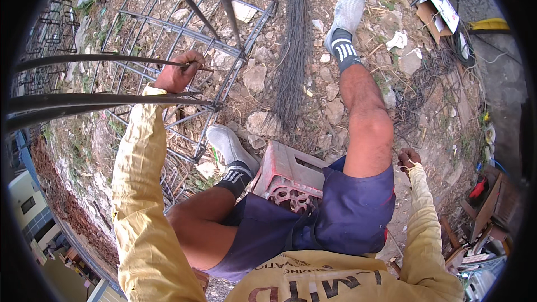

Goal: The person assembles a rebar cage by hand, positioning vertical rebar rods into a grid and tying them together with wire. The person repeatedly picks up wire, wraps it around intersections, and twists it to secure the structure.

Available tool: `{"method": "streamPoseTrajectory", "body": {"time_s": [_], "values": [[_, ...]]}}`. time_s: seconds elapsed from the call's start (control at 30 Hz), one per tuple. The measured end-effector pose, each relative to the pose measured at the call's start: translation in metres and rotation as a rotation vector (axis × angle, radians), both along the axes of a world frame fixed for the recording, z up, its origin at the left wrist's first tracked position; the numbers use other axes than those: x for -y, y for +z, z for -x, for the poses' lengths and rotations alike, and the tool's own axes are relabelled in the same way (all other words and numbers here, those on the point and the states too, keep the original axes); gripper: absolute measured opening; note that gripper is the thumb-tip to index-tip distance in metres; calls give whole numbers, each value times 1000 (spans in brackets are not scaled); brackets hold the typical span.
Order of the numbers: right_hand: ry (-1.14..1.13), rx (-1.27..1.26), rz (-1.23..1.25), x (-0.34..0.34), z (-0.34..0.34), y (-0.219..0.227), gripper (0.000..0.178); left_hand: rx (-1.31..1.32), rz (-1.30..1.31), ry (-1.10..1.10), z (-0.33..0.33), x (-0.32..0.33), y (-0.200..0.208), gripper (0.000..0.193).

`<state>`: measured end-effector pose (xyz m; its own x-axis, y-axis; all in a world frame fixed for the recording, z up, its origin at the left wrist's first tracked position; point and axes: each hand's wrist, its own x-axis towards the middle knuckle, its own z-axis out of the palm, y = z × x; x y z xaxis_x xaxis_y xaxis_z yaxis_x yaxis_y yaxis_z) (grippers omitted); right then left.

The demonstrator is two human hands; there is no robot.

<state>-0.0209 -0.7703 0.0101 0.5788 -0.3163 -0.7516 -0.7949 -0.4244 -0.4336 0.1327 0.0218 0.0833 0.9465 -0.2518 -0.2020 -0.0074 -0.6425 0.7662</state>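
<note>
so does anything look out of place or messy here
Yes, toward the right: a cardboard box sits tilted and open, and below it in view a dark wiry tangle sprawls loosely, unlike the neatly aligned wire bundle.

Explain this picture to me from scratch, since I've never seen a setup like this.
There is no machine here, only a person's two bare hands. The picture comes from a wide fisheye camera worn on the head and looking down, which is why straight edges bend near the rim. The left of the picture is the person's left.

Below is rough ground strewn with stones. On it lie a frame of metal rods and, beside it, a long bundle of thin dark wires. A worn plastic crate stands between the legs.

The left hand is closed around a dark rod. The right hand is by the right knee, fingers curled; whether it holds anything is too small to tell.
</note>
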Motion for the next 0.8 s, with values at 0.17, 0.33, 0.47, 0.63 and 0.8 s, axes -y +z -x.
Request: {"method": "streamPoseTrajectory", "body": {"time_s": [0.17, 0.33, 0.47, 0.63, 0.8], "values": [[288, 117, 8, -61, -18, 8, 36, 99, 60, -39, 3, -2, -3, 10], [458, 159, 52, -68, 17, -41, 30, 11, 69, 30, 5, 4, -11, 9], [579, -16, 102, -88, 34, -66, 39, -24, 47, 15, 3, 0, -9, 9], [587, -100, 95, -99, 47, -100, 45, -78, 43, 28, 3, 5, -3, 10], [634, -159, 7, -120, 50, -97, 41, -34, 176, 43, 6, -2, -11, 10]]}}
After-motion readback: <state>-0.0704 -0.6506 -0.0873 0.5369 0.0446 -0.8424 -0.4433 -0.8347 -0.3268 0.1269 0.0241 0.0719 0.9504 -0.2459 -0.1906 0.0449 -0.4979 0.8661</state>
